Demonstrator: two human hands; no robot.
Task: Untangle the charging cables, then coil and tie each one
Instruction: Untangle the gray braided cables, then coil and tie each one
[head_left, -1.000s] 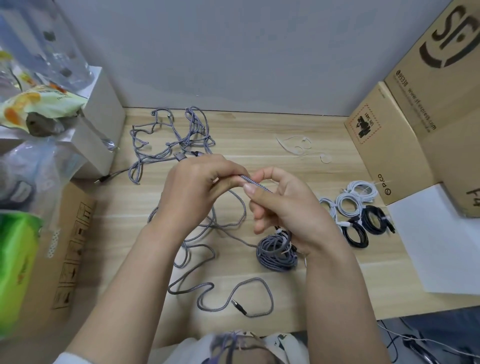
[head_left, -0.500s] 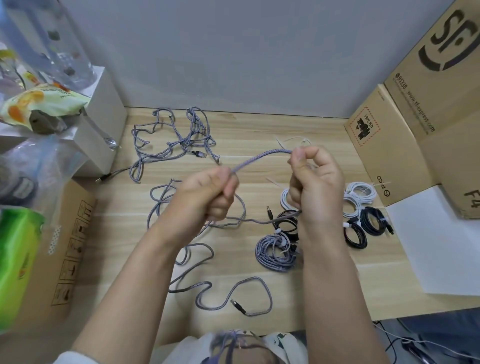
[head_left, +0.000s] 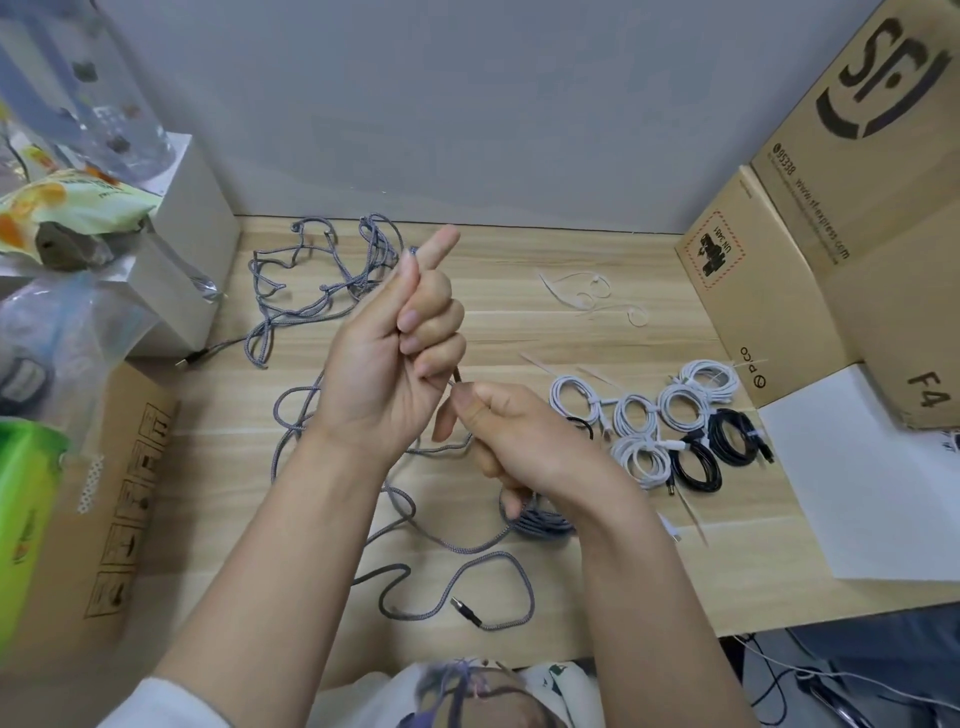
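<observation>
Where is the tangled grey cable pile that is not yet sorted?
In the head view, the tangled grey cable pile lies at the far left of the wooden table, near the wall, beside the white box and behind the raised left hand.

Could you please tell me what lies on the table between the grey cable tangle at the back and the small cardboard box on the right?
In the head view, between the grey cable tangle and the small cardboard box, loose white ties lie on bare wooden table.
</observation>
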